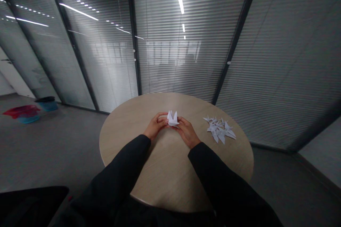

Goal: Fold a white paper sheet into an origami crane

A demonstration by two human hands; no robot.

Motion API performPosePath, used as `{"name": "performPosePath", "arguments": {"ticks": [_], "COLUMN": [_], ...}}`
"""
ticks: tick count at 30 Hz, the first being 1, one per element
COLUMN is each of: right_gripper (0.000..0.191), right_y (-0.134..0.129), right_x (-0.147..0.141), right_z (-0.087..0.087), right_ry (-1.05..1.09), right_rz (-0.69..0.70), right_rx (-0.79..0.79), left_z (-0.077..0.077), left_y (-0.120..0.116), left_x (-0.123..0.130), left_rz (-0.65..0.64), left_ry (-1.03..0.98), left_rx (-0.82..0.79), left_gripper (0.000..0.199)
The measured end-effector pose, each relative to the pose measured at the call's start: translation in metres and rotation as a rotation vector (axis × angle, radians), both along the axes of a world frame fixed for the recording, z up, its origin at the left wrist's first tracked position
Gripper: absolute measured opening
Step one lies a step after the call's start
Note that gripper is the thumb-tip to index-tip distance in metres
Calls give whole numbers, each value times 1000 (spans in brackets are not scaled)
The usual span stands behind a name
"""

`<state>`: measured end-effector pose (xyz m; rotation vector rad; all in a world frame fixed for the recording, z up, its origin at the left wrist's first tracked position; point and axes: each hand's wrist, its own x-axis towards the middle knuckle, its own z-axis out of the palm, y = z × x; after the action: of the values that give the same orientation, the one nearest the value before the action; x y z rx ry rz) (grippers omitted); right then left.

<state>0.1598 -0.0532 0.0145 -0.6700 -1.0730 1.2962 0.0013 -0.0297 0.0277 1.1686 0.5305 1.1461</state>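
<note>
Two dark sleeves (114, 175) reach over the round wood-grain table (165, 181), and at their ends the left hand (156, 126) and the right hand (188, 132) grasp, from both sides, one white folded-paper figure (172, 118), its points standing up between the fingers. I judge it very light, rather stiff at the creases, yet easily crushed; it is better to pinch softly the lower folded edges, not the thin points. Right of the fingers, well apart, lies a heap of white paper cranes (219, 132). Far beyond the fingertips stands a glass partition with blinds (183, 67).

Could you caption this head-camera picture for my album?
Two hands hold a folded white paper at a round table, more folded papers at right.
</note>
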Motion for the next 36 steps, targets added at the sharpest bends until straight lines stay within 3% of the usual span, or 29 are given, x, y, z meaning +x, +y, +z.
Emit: {"name": "performPosePath", "arguments": {"ticks": [6, 19, 24, 29, 36], "right_gripper": [30, 36, 35, 29, 27], "right_y": [0, -1, 3, 5, 7], "right_x": [-2, -2, -2, -2, 1], "right_z": [1, 2, -1, -3, -6], "right_ry": [15, 26, -172, -436, -474], "right_rz": [32, -50, -220, -458, -588], "right_rx": [-14, 4, 144, 268, 337], "left_z": [-1, -10, -6, -3, -4], "left_y": [2, 9, 4, 1, 1], "left_x": [1, 1, 1, 1, 1], "left_rz": [-5, 5, 77, 137, 111], "left_ry": [-7, 19, 56, 110, 173], "left_rx": [18, 59, -19, 24, 179], "left_gripper": [54, 52, 54, 56, 84]}}
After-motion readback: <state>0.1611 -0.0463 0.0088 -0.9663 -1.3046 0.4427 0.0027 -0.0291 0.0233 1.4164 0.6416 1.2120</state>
